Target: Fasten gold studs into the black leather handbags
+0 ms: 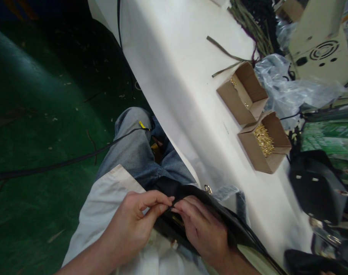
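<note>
A black bag (234, 223) with metal fittings lies across my lap, against the table's edge. My left hand (138, 219) is closed in a pinch over it, thumb and forefinger pressed together. Its fingertips meet those of my right hand (201, 225), which is also pinched and rests over the bag. Something small and dark sits between the fingertips, too small to name. A gold-coloured metal ring (208, 189) shows at the bag's far edge. Below my hands, part of the bag is hidden by my fingers.
On the white table (191, 95) stand a cardboard box (264, 152) of small gold-coloured metal pieces and a second box (239, 101) holding a few. Clear plastic (288, 84), narrow strips (224, 47) and another black bag (317, 187) lie around them. A black strap (62, 164) crosses at left.
</note>
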A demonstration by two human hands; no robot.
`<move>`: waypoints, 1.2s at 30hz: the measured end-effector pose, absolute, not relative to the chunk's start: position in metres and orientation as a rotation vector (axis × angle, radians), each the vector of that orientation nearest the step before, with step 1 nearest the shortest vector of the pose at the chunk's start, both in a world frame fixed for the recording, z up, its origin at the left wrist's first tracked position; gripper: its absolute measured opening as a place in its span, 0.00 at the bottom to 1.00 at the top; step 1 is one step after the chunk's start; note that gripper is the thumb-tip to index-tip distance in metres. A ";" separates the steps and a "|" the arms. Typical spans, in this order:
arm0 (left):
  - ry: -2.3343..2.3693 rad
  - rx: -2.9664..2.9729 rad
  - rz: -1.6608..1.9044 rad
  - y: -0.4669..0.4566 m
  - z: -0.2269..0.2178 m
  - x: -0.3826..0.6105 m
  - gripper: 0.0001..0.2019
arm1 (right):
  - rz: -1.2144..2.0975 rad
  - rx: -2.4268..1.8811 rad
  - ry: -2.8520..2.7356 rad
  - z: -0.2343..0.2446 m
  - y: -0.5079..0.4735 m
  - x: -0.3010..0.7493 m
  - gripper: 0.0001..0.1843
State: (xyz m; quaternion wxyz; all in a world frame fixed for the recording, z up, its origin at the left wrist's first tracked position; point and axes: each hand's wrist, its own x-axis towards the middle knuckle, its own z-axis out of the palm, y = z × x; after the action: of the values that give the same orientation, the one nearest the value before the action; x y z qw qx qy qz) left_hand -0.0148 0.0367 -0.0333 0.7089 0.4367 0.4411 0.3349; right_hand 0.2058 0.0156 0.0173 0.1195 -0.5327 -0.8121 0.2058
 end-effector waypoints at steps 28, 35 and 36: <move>1.066 1.289 0.824 0.002 -0.031 0.004 0.24 | 0.478 -1.828 -1.948 0.049 0.004 0.209 0.14; 1.000 1.465 0.922 0.008 -0.036 0.007 0.19 | 0.468 -1.804 -2.192 0.067 -0.007 0.212 0.09; 1.005 1.464 0.926 0.009 -0.037 0.007 0.18 | 0.417 -1.785 -2.255 0.067 -0.009 0.212 0.11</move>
State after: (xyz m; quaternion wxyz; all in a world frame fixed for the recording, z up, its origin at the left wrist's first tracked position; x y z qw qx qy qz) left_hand 0.0072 0.0086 -0.0365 0.5393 0.6155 0.4226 0.3896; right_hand 0.2123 -0.0090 0.0674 0.1176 -0.6099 -0.7707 0.1426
